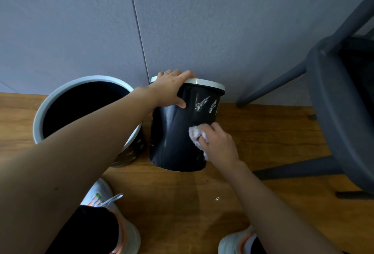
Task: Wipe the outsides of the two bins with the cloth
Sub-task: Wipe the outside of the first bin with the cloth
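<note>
Gripping the bin (174,138) rim, hands (172,89) press cloth (197,137) below.

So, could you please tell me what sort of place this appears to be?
Probably an indoor room, perhaps an office or home corner: a wood-look floor meets a grey panelled wall, with a dark chair beside two waste bins.

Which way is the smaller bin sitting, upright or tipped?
Tipped. The smaller bin leans toward the wall; the left hand grips its rim and its base edge lifts off the floor.
</note>
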{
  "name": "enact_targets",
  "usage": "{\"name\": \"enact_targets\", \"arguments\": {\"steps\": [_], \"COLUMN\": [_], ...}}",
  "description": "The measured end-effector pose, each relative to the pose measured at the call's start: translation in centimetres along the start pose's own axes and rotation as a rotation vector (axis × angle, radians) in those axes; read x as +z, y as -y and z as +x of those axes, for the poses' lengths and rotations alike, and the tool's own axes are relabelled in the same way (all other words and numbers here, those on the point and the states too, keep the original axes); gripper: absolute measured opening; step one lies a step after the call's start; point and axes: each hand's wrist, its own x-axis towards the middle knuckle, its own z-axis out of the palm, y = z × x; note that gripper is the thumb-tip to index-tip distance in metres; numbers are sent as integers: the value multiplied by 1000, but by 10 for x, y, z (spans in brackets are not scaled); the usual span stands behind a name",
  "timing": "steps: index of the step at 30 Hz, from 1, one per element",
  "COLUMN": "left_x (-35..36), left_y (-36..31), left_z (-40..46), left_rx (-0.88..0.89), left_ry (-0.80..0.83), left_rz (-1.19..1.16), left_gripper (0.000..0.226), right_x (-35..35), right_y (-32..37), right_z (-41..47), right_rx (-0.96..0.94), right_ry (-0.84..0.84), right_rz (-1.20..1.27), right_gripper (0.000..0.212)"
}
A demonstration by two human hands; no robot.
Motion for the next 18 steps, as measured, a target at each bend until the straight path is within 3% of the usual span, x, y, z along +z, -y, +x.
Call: {"name": "enact_targets", "arguments": {"steps": [2, 6, 7, 10, 13, 18], "left_x": [0, 0, 1, 1, 2, 2], "left_y": [2, 4, 4, 4, 2, 3], "left_z": [0, 0, 0, 0, 0, 0], "left_rx": [-3, -1, -3, -10, 2, 1], "left_ry": [1, 2, 1, -7, -8, -5], "left_rz": [-4, -10, -9, -5, 3, -2], "left_gripper": [83, 83, 83, 84, 84, 86], "right_x": [-1, 17, 16, 5, -2, 3], "right_y": [-3, -10, -10, -6, -6, 4], "right_z": [-3, -22, -21, -1, 25, 14], "right_rx": [-32, -217, -177, 82, 197, 193], "right_ry": [14, 358, 343, 64, -130, -91], "right_rz": [0, -143, -97, 173, 222, 278], "right_gripper": [22, 39, 38, 27, 26, 38]}}
